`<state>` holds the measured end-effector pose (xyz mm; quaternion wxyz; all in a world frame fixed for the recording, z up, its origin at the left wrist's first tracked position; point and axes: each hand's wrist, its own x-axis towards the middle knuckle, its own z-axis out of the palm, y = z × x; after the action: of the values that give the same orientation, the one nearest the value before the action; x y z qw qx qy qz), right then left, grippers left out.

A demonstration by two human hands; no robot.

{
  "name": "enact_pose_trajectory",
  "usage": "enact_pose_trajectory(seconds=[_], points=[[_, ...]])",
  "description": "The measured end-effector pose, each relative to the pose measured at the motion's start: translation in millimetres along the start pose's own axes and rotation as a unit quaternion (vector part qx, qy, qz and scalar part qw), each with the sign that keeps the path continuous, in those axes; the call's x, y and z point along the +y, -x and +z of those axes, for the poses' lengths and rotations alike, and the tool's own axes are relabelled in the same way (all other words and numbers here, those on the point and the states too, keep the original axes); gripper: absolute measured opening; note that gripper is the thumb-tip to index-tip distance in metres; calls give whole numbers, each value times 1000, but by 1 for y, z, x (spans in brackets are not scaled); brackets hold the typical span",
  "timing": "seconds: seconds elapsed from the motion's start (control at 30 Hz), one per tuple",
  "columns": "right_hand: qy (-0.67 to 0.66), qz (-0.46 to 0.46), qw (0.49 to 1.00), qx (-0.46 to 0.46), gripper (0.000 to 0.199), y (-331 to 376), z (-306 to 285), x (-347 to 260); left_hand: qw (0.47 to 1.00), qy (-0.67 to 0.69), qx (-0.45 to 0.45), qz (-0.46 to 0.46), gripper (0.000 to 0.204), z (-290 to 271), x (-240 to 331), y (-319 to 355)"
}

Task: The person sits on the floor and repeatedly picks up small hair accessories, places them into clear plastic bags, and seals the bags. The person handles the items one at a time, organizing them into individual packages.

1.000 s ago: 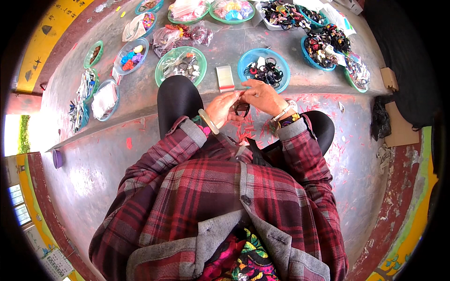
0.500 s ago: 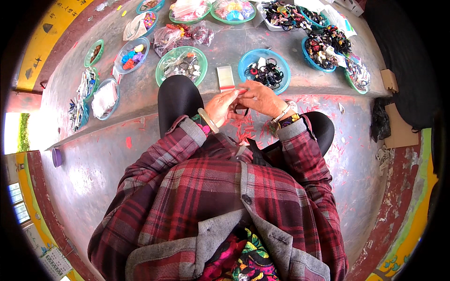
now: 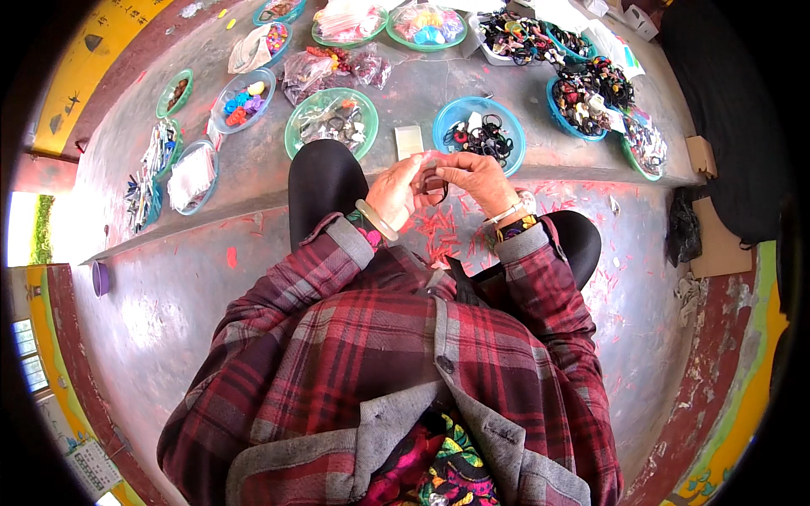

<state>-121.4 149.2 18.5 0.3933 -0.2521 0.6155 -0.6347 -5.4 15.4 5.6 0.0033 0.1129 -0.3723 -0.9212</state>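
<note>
My left hand (image 3: 395, 191) and my right hand (image 3: 475, 175) meet in front of my chest, above my knees. Between their fingertips they pinch a small dark hair band (image 3: 434, 182) with a reddish piece on it. A pale bangle sits on my left wrist, a watch and bracelets on my right. Just beyond my hands lies a blue bowl (image 3: 460, 115) of dark hair bands, and to its left a green bowl (image 3: 304, 126) of small packets. A small white card (image 3: 409, 142) lies between the two bowls.
Several more bowls and trays (image 3: 582, 93) of colourful hair accessories spread over the grey concrete ledge (image 3: 253, 173). Red paper scraps (image 3: 439, 228) litter the floor by my knees. A black cloth (image 3: 726, 126) and cardboard (image 3: 704, 228) lie at the right.
My hands stay together at the same spot; the fingers have shifted slightly around the small band.
</note>
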Motion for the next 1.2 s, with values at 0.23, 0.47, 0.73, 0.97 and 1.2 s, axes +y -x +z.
enact_pose_trajectory(seconds=[0.23, 0.47, 0.73, 0.97, 1.2], points=[[-1, -32, 997, 65, 13, -3, -2, 5, 999, -41, 19, 1, 35, 0, -3, -2], [64, -12, 996, 60, 14, -4, -6, 9, 992, -65, 112, 0, 23, -1, -2, 1], [20, 26, 997, 72, 11, 0, 2, 3, 987, -60, 152, 8, 20, 2, 0, 3], [-41, 36, 995, 86, 8, 1, 1, 2, 992, -53, 117, -3, 21, -1, -2, 2], [-89, 25, 993, 79, 9, -2, 0, 11, 995, -24, 94, 1, 22, -16, -7, -3]])
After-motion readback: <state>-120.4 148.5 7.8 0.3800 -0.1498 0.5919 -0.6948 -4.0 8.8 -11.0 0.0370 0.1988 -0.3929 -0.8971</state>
